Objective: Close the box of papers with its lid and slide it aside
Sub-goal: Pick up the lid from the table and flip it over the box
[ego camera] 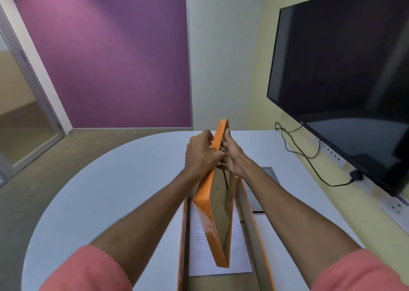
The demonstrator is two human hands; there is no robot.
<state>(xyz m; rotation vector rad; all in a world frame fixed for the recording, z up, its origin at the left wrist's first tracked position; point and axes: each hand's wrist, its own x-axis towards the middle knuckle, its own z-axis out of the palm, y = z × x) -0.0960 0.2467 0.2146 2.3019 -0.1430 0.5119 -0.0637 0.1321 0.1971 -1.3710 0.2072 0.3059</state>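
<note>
An open orange box (pixel 259 231) with brown cardboard inner walls lies on the white table in front of me, and a white printed sheet of paper (pixel 199 262) rests flat inside it. Above the box I hold the orange lid (pixel 212 193) on edge, nearly upright, its brown inside facing right. My left hand (pixel 200 152) grips the lid's far top part from the left. My right hand (pixel 232 155) grips the same part from the right. The lid's lower corner hangs over the paper.
The white table (pixel 106 191) has a rounded left end. A grey hatch (pixel 270 173) is set in the table beyond the box. A large dark screen (pixel 345 80) hangs on the right wall, with a black cable (pixel 309 158) and wall sockets below it.
</note>
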